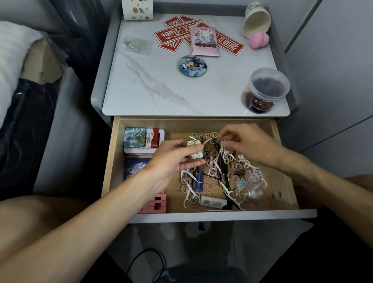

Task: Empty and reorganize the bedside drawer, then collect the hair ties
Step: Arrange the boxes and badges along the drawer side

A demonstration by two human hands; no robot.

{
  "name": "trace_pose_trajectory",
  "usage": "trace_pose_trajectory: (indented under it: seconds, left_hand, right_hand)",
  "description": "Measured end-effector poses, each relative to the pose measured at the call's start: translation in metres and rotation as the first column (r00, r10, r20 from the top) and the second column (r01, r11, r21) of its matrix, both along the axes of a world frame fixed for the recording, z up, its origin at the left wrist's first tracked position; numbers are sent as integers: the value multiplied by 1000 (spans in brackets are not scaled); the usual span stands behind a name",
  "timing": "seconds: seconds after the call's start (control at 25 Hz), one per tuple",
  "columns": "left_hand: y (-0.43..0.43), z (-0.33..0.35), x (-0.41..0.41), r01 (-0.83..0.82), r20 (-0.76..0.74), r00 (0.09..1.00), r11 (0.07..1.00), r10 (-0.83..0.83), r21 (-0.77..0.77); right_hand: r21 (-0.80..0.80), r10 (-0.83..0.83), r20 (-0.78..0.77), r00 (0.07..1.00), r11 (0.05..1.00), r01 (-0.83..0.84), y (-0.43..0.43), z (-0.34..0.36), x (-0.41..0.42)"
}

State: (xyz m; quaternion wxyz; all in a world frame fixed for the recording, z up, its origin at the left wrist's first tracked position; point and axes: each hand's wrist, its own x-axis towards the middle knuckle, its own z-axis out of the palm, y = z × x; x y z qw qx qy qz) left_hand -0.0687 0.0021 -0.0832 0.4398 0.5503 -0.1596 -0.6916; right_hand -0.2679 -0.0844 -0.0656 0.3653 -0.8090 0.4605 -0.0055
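The wooden bedside drawer [283, 158] stands pulled open under the marble-topped nightstand [167, 86]. Several small pink, yellow and green hair ties [212, 157] lie scattered in it among white floss picks [187, 198] and dark hairpins. Over the drawer's middle, my left hand [173, 157] grips small white patterned pieces [195, 150] between thumb and fingers. My right hand [244, 142] hovers over the pile at the right, its fingertips pinching a thin white item [223, 139]; what it is I cannot make out.
In the drawer: tins and a card box [143, 139] at back left, pink blocks [155, 204] at front left, a blue lighter [198, 179], a white tube [213, 201]. On top: red cards [171, 36], a round badge [192, 65], a clear jar [266, 89], a tipped cup [256, 20], a pink sponge [259, 40].
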Motion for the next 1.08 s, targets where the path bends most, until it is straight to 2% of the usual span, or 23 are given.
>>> trace_pose_trajectory:
  seconds: [0.04,0.08,0.12,0.16,0.24,0.52,0.68,0.76,0.8,0.88,0.92,0.96,1.0,1.04,1.08]
  left_hand:
    - [-1,0,1,-20,-12,1000,1000,20,5]
    - [-1,0,2,-24,-13,1000,1000,24,7]
    - [-1,0,2,-18,-6,1000,1000,18,6]
    - [-1,0,2,-9,5,1000,1000,9,4]
    - [-1,0,1,2,16,1000,1000,-2,-3]
    - [2,0,8,-9,40,999,1000,10,-22]
    - [2,1,8,-18,36,999,1000,19,-22]
    - [2,1,8,-13,39,999,1000,14,-21]
    - [1,0,9,-19,43,999,1000,20,-22]
    - [-1,0,11,-44,49,998,999,45,-28]
    - [-2,0,13,-60,55,997,998,62,-32]
    - [-4,1,14,-77,64,995,996,79,-35]
    - [-5,3,16,-85,83,993,995,89,-45]
    - [-6,6,17,-80,120,989,995,87,-66]
    - [-7,10,20,-45,198,978,994,63,-96]
  right_hand:
    - [-141,-6,-223,975,990,-26,-6,-4,-11]
    - [-215,-10,-439,898,972,-94,-7,-10,-20]
    - [-209,-8,-600,800,967,-147,-4,-19,-25]
    - [-156,9,-690,724,975,-161,2,-28,-27]
    - [-81,33,-730,683,988,-134,11,-40,-27]
    - [-36,2,-732,681,998,-42,14,-57,-24]
    - [-21,-18,-698,716,1000,5,9,-50,-26]
    - [-46,-48,-640,767,999,24,3,-40,-28]
    - [-86,-80,-569,819,996,37,-1,-34,-28]
    - [-118,-137,-321,937,988,104,-7,-18,-22]
    - [-41,-153,-170,973,988,148,-9,-12,-17]
    - [129,-182,-21,983,974,184,-8,-7,-11]
    - [350,-238,100,966,917,190,-4,-6,-3]
    - [538,-305,157,939,824,178,-1,-10,4]
    - [658,-351,154,924,734,169,3,-16,10]
